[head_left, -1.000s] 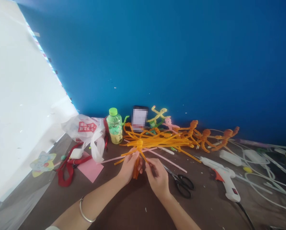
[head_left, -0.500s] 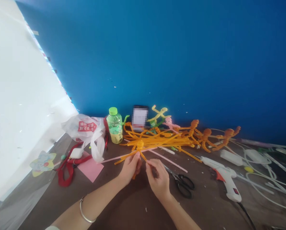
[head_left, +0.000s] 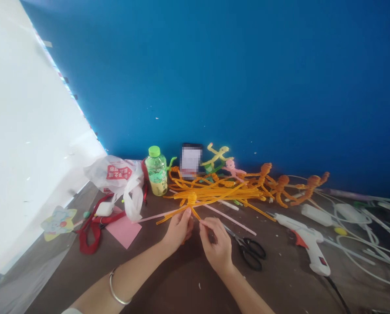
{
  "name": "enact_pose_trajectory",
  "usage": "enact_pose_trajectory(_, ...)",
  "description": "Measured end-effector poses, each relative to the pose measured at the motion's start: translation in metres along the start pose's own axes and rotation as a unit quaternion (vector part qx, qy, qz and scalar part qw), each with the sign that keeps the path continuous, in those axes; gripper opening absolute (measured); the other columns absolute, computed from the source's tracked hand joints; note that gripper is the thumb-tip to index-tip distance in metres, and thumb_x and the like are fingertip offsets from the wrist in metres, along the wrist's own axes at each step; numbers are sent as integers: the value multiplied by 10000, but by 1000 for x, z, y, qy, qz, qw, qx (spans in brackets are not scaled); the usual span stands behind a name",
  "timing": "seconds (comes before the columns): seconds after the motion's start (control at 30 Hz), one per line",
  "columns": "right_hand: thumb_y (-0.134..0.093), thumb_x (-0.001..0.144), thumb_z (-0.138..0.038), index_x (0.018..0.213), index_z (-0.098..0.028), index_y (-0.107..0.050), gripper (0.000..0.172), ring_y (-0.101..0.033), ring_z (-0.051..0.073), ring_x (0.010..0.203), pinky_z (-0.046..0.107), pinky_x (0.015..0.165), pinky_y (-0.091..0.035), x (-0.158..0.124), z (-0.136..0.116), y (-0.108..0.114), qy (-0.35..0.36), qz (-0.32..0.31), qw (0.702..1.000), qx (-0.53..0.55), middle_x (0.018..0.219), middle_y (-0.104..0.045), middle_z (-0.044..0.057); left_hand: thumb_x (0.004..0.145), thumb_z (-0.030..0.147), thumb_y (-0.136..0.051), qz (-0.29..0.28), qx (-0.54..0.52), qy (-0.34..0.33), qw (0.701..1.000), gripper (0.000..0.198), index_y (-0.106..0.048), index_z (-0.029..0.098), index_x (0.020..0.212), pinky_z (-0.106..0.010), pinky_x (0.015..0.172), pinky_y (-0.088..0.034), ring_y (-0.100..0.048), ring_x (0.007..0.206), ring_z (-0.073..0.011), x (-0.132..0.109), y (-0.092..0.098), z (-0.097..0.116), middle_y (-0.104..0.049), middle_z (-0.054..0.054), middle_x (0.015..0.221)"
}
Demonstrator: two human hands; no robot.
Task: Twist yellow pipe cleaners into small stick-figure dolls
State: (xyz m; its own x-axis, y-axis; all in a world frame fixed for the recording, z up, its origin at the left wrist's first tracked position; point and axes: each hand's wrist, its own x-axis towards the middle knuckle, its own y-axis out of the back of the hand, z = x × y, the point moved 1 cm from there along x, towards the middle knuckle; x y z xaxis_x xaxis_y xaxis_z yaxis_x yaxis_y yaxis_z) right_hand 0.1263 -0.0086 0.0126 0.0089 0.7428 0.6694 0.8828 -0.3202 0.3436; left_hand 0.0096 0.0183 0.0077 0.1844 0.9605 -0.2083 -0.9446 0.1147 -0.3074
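Note:
An orange pipe-cleaner figure (head_left: 191,199) with a rounded, coiled head is pinched in my left hand (head_left: 179,229), the thumb just below the head. My right hand (head_left: 215,242) grips the end of one orange strand of the figure between thumb and fingertips, and the strand runs straight between the hands. Part of the figure is hidden by my left fingers. Behind it lies a pile of loose orange pipe cleaners (head_left: 221,192). Black-handled scissors (head_left: 252,253) rest beside my right hand, their blades partly covered by it.
To the right lie a white glue gun (head_left: 304,240) and tangled white cables (head_left: 361,235). Finished orange figures (head_left: 283,187) and a pink one (head_left: 231,168) stand at the back. On the left are a green-capped bottle (head_left: 157,172), a plastic bag (head_left: 116,172) and pink paper (head_left: 124,233).
Almost nothing differs. Both hands keep their hold on the orange figure and its strand, with only a very slight shift.

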Motion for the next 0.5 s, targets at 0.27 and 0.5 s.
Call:
enact_pose_trajectory(0.27,-503,790,-79,873,-198,-580,164,-562,150,714,288,618,-487,0,0,0,8,2,1000,-4,774,-577,45,728,628,-425,21,1,-1,1000,530,-342,191,440,-200,272,-145,-226,251,-32,1,-1,0,-257,70,331)
enact_pose_trajectory(0.5,-508,785,-67,874,-196,-579,173,-559,142,708,273,613,-483,0,-1,0,9,4,1000,0,771,-574,38,716,610,-467,20,-26,-2,999,511,-320,187,471,-185,288,-136,-203,284,-22,2,-1,-3,-243,86,358)
